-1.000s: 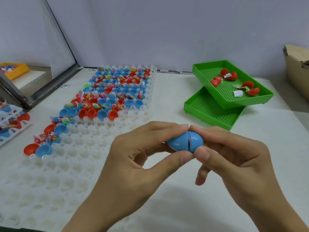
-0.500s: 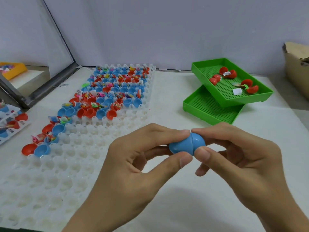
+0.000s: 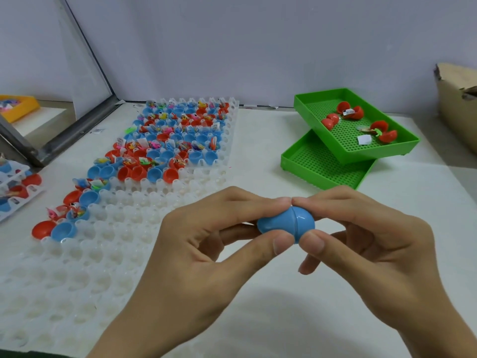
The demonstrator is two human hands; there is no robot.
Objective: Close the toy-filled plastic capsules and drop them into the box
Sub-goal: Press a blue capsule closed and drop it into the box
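A: Where is the blue capsule [image 3: 286, 223]?

B: Above the desk [image 3: 258, 151], lying sideways, pinched between the left hand [image 3: 206, 249] and right hand [image 3: 371, 244], seam upright.

A: And the box [image 3: 456, 104]?

B: Far right, so the right hand is nearer for the drop.

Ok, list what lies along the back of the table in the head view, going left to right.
Yellow tray → white capsule rack with open blue and red capsules → stacked green trays with open red capsules → cardboard box at the right edge.
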